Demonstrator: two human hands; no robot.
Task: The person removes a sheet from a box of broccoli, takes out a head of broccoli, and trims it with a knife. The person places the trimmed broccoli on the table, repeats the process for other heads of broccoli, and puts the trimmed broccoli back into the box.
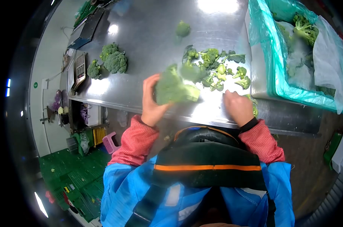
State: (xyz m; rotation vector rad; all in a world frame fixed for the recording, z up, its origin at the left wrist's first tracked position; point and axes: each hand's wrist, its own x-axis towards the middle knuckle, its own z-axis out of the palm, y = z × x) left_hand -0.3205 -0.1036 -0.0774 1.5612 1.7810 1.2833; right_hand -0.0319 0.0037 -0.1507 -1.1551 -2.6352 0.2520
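My left hand [150, 102] is wrapped round a broccoli head [169, 86], lifted above the near edge of the metal table [152, 45]. The head is smeared by motion, its pale cut stalk pointing right. Over the table's front edge, my right hand [237, 108] is closed in a fist; what it holds, if anything, is hidden. Just beyond it lies a loose pile of small broccoli florets and leaves [218, 73]. Part of a green piece [253, 108] shows beside the right hand.
At the right stands a box lined with teal plastic [275, 85], holding broccoli [305, 28] and white sheets [326, 60]. Several broccoli heads [115, 62] sit on the table's left, near a scale [80, 70]. Another head [182, 28] lies farther back.
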